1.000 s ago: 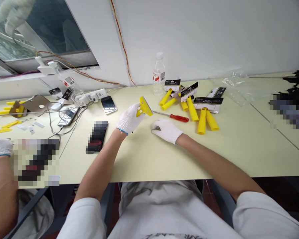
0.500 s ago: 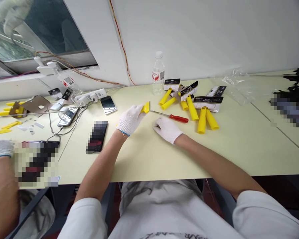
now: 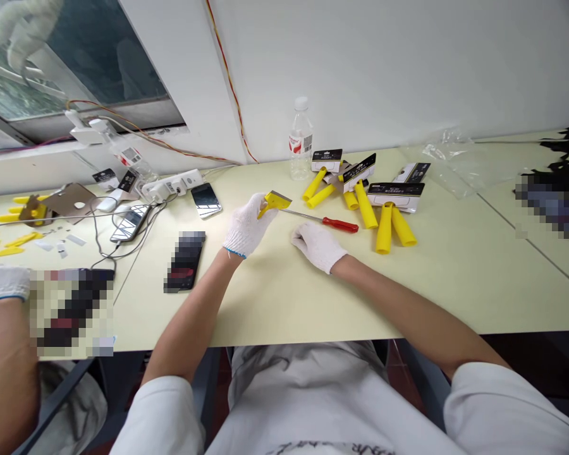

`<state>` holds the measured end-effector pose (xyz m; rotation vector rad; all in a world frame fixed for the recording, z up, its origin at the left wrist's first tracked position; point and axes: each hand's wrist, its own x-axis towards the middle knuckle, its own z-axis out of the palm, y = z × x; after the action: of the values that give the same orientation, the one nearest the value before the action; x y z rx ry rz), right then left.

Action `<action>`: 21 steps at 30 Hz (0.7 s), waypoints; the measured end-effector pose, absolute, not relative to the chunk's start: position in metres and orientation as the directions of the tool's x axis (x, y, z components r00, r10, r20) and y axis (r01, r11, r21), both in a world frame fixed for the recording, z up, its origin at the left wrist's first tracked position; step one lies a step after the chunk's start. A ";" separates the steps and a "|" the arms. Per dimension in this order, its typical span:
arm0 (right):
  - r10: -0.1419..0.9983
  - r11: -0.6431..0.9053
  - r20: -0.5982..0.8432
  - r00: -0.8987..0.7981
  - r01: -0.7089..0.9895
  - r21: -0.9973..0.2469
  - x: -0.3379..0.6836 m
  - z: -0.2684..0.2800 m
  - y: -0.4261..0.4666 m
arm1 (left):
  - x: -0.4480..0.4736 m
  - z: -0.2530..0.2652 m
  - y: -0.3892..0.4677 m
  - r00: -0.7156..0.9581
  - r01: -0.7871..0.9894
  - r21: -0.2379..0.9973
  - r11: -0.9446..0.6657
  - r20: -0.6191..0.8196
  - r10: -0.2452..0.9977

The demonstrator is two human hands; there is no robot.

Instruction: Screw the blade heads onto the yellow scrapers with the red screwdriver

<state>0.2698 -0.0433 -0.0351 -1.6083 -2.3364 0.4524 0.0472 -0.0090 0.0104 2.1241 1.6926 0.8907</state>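
Note:
My left hand (image 3: 247, 227), in a white knit glove, grips a yellow scraper head (image 3: 275, 201) with a flat metal blade along its upper edge. The scraper is held above the table, its blade pointing up and right. My right hand (image 3: 318, 245), gloved alike, rests on the table with its fingers curled in; nothing shows in them. Just beyond it lies a screwdriver with a red handle (image 3: 340, 225), its shaft pointing left past the scraper. Yellow tubular handles (image 3: 384, 229) with black-and-white header cards (image 3: 396, 194) lie in a loose group to the right.
A plastic bottle (image 3: 301, 142) stands by the wall. Left of me are phones (image 3: 206, 200), a power strip (image 3: 173, 184) and cables. A co-worker's gloved hand (image 3: 4, 283) is at the far left, near yellow pieces (image 3: 23, 239). A clear plastic bag (image 3: 455, 167) lies back right.
My left hand has drawn back slightly left and turned the scraper, so its blade edge now faces up and its whole yellow side shows. My right hand has stayed still.

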 end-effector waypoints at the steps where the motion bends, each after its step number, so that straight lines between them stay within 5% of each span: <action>1: 0.941 0.332 0.088 -0.327 0.840 -0.430 0.270 -0.038 -0.042 | 0.048 0.011 -0.010 0.118 0.759 0.595 -0.264 0.273 0.955; 9: 0.795 0.535 0.591 -0.135 0.615 -0.580 0.276 -0.041 -0.044 | 0.063 0.014 -0.026 0.165 0.616 0.754 -0.228 0.160 0.973; 21: 0.778 0.532 0.621 -0.092 0.622 -0.575 0.276 -0.037 -0.045 | 0.083 0.004 -0.043 0.268 0.661 0.690 -0.294 0.148 0.952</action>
<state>0.2760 -0.0455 -0.0366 -1.1650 -1.7949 0.2008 0.0828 -0.0433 0.0035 2.0429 1.4512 0.7639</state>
